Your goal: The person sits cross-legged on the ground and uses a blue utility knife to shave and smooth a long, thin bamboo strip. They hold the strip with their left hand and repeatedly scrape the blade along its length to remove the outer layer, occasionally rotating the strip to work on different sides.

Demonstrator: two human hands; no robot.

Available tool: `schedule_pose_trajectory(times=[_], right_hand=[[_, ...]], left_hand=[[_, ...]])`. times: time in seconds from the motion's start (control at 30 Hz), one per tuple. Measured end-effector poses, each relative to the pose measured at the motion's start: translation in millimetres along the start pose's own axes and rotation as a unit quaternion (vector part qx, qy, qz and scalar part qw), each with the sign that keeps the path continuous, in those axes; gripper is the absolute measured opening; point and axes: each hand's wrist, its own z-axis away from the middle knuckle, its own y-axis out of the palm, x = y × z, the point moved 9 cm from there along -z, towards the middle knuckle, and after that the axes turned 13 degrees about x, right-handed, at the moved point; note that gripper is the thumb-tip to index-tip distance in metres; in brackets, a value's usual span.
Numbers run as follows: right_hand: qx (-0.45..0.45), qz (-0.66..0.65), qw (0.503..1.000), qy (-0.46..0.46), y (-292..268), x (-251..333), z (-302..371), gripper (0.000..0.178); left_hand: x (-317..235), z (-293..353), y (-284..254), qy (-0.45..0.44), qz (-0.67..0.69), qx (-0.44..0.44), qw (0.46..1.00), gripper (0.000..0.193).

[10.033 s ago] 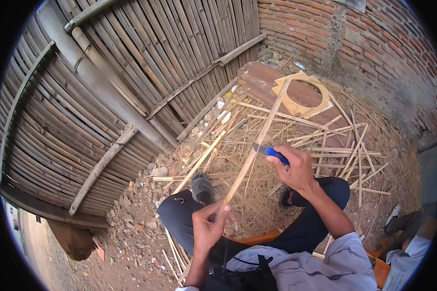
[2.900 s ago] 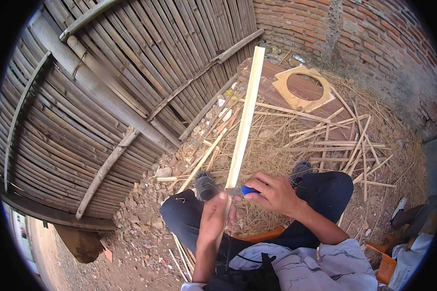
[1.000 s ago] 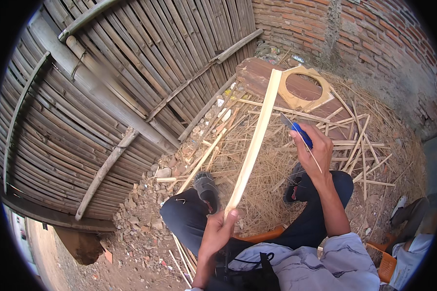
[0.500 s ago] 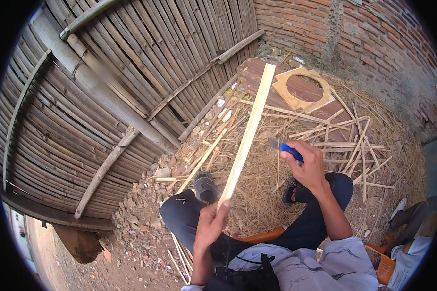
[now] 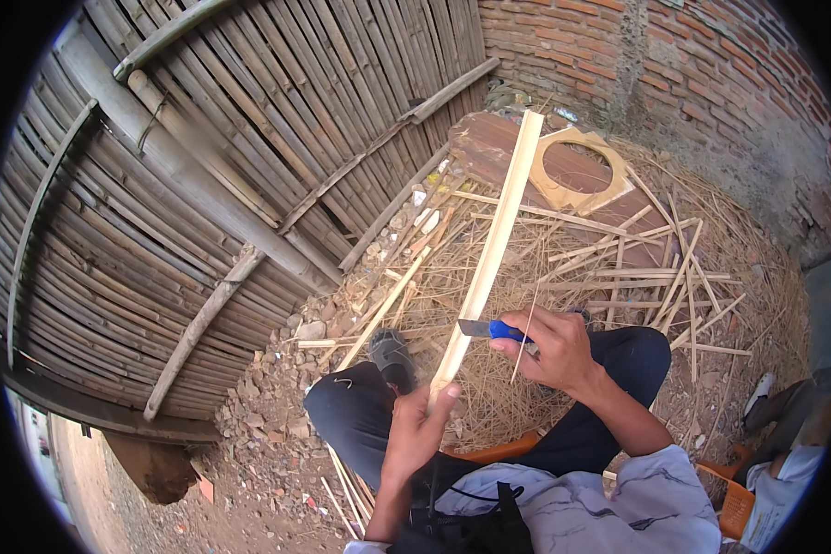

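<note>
A long pale bamboo strip (image 5: 498, 242) slants up and away from my left hand (image 5: 419, 427), which is closed around its near end above my lap. My right hand (image 5: 556, 351) grips a utility knife (image 5: 505, 331) with a blue handle. Its blade lies against the right edge of the strip, a short way above my left fingers. Beside the right fingers, a thin sliver (image 5: 525, 343) stands nearly upright; whether it is held or falling I cannot tell.
Several cut strips (image 5: 679, 277) lie crossed on straw shavings to the right. Beyond sits a brown board (image 5: 489, 148) with a square piece with a round hole (image 5: 543, 185). A bamboo wall (image 5: 203, 185) rises left, a brick wall (image 5: 711, 102) behind. Another person's leg (image 5: 785, 415) shows at right.
My right hand has brought the knife left and down, from beside the strip onto its edge. The strip's far end has swung slightly right, and a thin sliver now shows by my right hand.
</note>
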Motion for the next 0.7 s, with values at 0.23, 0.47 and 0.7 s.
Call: schedule_pose_trajectory(times=[0.23,0.47,0.7], right_hand=[[0.006,-0.021,0.999,-0.030,23.6,21.8,5.9,0.033],[0.019,-0.019,1.000,-0.013,37.8,24.2,14.5,0.031],[0.004,-0.017,1.000,-0.013,35.1,25.9,15.7,0.031]], left_hand=[[-16.1,-10.9,2.8,0.032,-0.025,-0.010,0.999,0.037],[-20.3,-16.7,3.5,0.049,-0.010,-0.018,0.999,0.037],[-7.4,-18.4,8.7,0.026,0.053,0.016,0.998,0.041]])
